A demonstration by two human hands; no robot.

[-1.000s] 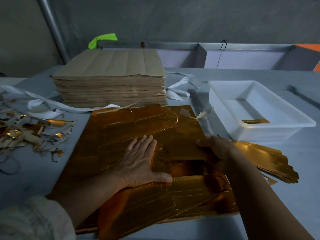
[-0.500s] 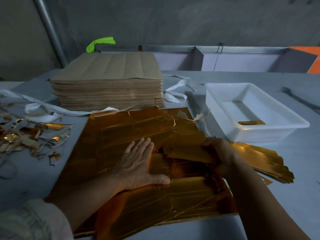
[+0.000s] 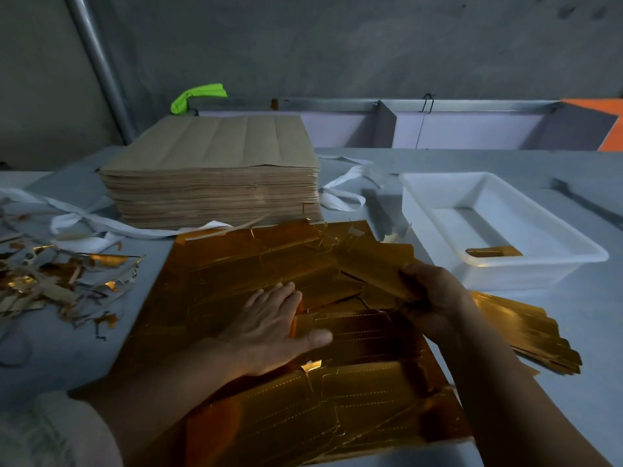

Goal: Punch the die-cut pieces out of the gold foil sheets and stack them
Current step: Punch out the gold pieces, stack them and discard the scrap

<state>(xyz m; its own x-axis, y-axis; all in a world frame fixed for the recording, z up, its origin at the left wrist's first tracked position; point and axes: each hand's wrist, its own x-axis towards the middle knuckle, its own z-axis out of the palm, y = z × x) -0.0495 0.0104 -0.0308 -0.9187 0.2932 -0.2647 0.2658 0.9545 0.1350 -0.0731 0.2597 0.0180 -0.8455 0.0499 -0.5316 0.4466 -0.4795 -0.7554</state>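
1. Pressing flat on the large, shiny gold foil sheet (image 3: pixel 371 399), the left hand (image 3: pixel 269 326) lies palm down near the sheet's middle. Its fingers (image 3: pixel 273 294) are straight and spread, and they grip nothing.
2. The right hand (image 3: pixel 438 298) holds a long rectangular gold die-cut piece (image 3: pixel 374 264). Its fingers (image 3: pixel 414 274) curl round the piece's near right end. That end is raised off the sheet, and the far left end reaches back over it.
3. I cannot tell whether the piece's far end is fully torn free.
4. The piece's long axis runs from the right hand up and to the left, across the sheet's right half.
5. A fanned stack of punched gold pieces (image 3: pixel 529 332) lies on the grey counter (image 3: pixel 590 399), just right of the right hand and beside the sheet's right edge. Its long axis runs away to the lower right.
6. The right hand is much the nearer to that stack, so the likely next move is a short swing to the right. This would need a turn of the piece to match the stack's direction.
7. A white plastic tub (image 3: pixel 522 278) sits beyond the stack. To the left of the sheet lies a heap of torn gold scrap (image 3: pixel 50 281).
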